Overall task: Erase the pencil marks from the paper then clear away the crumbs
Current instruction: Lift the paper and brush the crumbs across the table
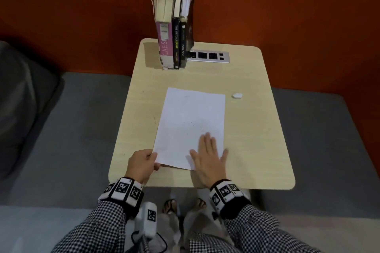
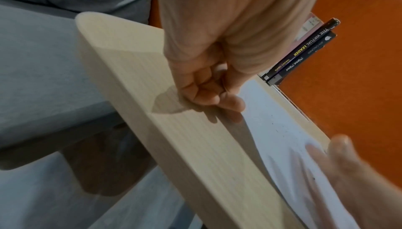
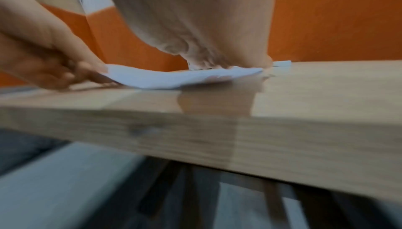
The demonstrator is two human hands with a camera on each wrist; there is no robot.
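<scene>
A white sheet of paper (image 1: 191, 121) lies on the light wooden table (image 1: 257, 139), with a few small dark specks near its middle. My left hand (image 1: 144, 165) pinches the sheet's near left corner, which is lifted slightly off the table (image 3: 304, 85) in the right wrist view. My right hand (image 1: 207, 154) lies flat with straight, spread fingers on the paper's near right part. A small white eraser (image 1: 237, 95) rests on the table, right of the paper's far corner. In the left wrist view the left hand's fingers (image 2: 208, 93) curl at the paper's (image 2: 282, 138) edge.
Three books (image 1: 174, 33) stand upright at the table's far edge, beside a silver socket panel (image 1: 209, 56). An orange wall (image 1: 287, 6) rises behind. Grey cushions (image 1: 61, 129) flank the table on both sides. My feet (image 1: 185, 205) show below the near edge.
</scene>
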